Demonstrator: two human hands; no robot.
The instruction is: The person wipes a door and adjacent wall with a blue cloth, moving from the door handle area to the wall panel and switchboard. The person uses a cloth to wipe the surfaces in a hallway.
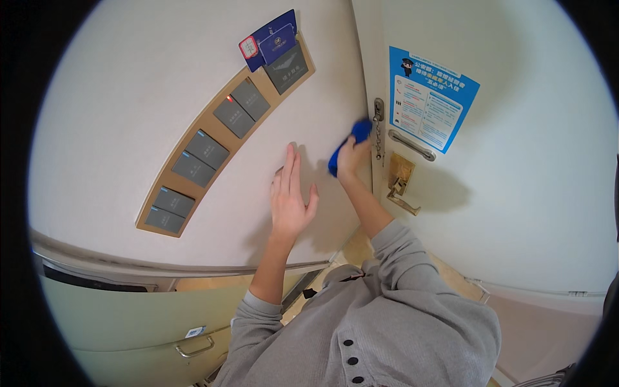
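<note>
My right hand (352, 157) holds a folded blue cloth (360, 131) against the white wall's edge beside the door frame, close to the door chain (378, 135). The cloth is slightly blurred. My left hand (290, 198) holds nothing; its fingers point up in front of the white wall (309, 111), thumb apart. Whether it touches the wall I cannot tell. To its left runs a tan switch panel (217, 111) with several dark switches. A card holder (283, 70) with blue cards (278, 43) sits at the panel's upper end.
The white door (508, 184) on the right bears a blue printed notice (433, 99), a metal pull handle (412, 145) and a worn brass lever handle (404, 198). At the lower left stands a pale green cabinet (145, 314) with a metal handle (195, 348).
</note>
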